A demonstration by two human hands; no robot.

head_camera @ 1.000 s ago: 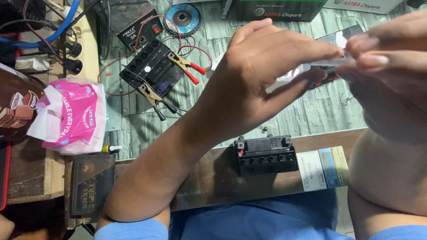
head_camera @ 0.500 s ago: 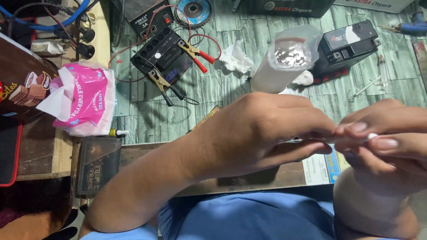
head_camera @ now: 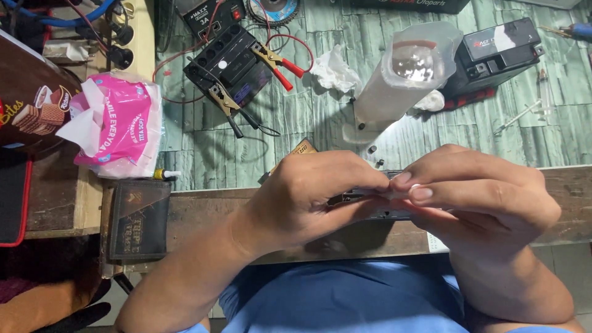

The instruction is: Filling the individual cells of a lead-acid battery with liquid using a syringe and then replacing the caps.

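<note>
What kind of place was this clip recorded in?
Probably a small motorcycle-battery repair bench: a black battery wired by clamp leads to a charger, another battery nearby, and both hands over a third.

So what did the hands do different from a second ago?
Both hands came down from up in the air: the left hand and right hand now meet low over the small black battery on the wooden board. They pinch a thin pale piece between the fingertips, as before. The pink tissue pack, the wallet and the clipped battery stayed put.
</note>
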